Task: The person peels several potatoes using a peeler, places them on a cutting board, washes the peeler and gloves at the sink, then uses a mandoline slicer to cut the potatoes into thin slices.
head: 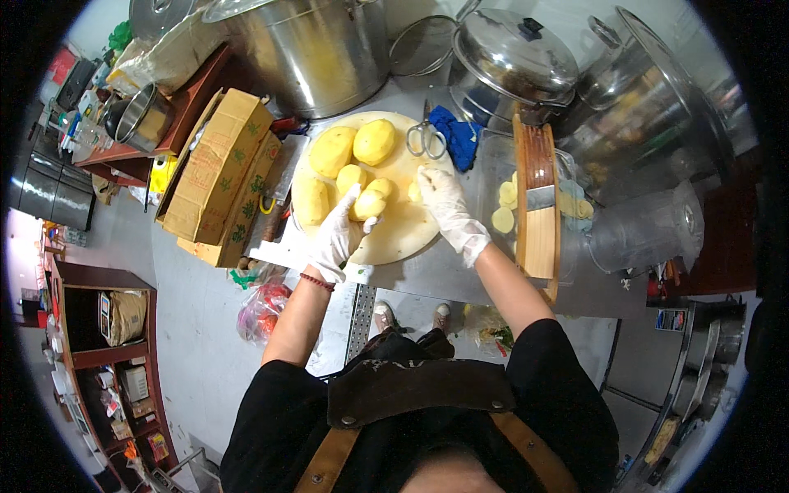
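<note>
My left hand (342, 233), in a white glove, has its thumb and fingers around a small peeled potato (369, 205) on the round cutting board (394, 243). Several more peeled potatoes (331, 152) lie beyond and beside it. My right hand (445, 202), gloved too, is at the board's right side with its fingers curled. A pale potato piece (415, 191) shows at those fingers; whether they grip it is hidden. To the right, a wooden mandoline slicer (540, 231) with a metal blade lies across a clear plastic tub (493, 145) containing potato slices (503, 219).
Metal scissors (425, 138) rest at the board's far edge beside a blue cloth (455, 135). A cleaver (288, 169) lies left, near cardboard boxes (212, 166). Large steel pots (308, 55) and a lidded pot (515, 55) line the back. A clear pitcher (644, 228) stands right.
</note>
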`<state>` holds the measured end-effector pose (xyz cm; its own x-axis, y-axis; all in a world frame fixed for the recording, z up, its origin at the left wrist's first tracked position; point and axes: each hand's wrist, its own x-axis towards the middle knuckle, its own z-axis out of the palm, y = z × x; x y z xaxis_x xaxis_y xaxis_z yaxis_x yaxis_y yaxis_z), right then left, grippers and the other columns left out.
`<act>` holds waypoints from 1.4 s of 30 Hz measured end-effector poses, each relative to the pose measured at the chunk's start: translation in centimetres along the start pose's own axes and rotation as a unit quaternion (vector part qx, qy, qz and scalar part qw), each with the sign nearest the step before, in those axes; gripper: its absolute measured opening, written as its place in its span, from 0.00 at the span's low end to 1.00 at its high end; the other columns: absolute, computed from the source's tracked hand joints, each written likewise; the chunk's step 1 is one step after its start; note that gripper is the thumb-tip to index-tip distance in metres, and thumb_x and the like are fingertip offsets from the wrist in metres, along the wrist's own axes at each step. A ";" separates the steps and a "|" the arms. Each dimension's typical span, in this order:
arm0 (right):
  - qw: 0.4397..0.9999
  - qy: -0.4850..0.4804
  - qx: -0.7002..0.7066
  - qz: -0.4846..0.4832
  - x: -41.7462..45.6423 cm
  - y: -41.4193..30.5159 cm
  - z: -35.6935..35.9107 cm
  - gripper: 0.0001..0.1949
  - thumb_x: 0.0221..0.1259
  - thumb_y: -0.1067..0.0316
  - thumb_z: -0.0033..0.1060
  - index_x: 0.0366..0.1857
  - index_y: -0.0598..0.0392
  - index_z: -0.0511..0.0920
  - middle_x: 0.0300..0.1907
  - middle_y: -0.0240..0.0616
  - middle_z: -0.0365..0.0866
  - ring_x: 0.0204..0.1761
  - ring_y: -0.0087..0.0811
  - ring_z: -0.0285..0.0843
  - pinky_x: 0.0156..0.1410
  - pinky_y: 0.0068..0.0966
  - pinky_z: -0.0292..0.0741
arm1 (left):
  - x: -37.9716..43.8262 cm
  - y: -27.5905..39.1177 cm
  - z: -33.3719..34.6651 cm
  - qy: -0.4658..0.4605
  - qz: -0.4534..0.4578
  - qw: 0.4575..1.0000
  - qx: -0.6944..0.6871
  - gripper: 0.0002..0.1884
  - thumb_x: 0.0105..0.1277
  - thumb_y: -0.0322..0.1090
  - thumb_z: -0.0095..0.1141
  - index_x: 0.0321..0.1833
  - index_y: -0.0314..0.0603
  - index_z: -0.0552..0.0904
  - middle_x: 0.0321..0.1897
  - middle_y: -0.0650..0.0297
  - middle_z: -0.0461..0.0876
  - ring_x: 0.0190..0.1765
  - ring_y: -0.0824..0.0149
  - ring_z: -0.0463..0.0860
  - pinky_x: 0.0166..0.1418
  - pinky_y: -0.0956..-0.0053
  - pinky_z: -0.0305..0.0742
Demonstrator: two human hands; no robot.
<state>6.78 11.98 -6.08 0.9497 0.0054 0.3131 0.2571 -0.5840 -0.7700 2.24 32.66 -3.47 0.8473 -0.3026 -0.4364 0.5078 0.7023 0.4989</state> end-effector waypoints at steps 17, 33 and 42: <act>0.886 -0.291 0.283 0.225 -0.2 -8.1 -0.6 0.12 0.61 0.61 0.57 0.36 0.60 0.82 0.25 0.29 0.80 0.21 0.17 0.73 0.27 0.12 0.70 | -3.9 1.5 1.9 -0.013 0.067 0.943 0.325 0.19 0.56 0.42 0.66 0.45 0.38 0.78 0.31 0.65 0.81 0.30 0.77 0.78 0.30 0.84 0.74; 0.810 -0.434 -0.342 0.196 -1.7 -20.5 27.9 0.38 0.60 0.44 0.43 0.61 0.65 0.46 0.62 0.56 0.53 0.64 0.42 0.54 0.68 0.35 0.51 | -20.7 5.9 -9.4 0.193 0.136 0.956 0.172 0.24 0.55 0.35 0.64 0.54 0.35 0.75 0.34 0.63 0.81 0.31 0.74 0.80 0.30 0.85 0.74; 0.785 -0.255 0.385 0.413 -1.3 -20.0 16.9 0.05 0.48 0.69 0.57 0.25 0.56 0.72 0.17 0.31 0.71 0.14 0.22 0.65 0.18 0.22 0.64 | -17.2 7.3 -11.7 0.187 0.174 0.929 0.269 0.21 0.50 0.29 0.64 0.49 0.37 0.78 0.35 0.69 0.78 0.32 0.79 0.75 0.34 0.84 0.72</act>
<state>3.45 37.37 -0.42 0.7464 0.3218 -0.5826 -0.6392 0.1029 -0.7621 -10.41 50.47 -1.10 0.9125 0.1983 -0.3579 0.3025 0.2621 0.9164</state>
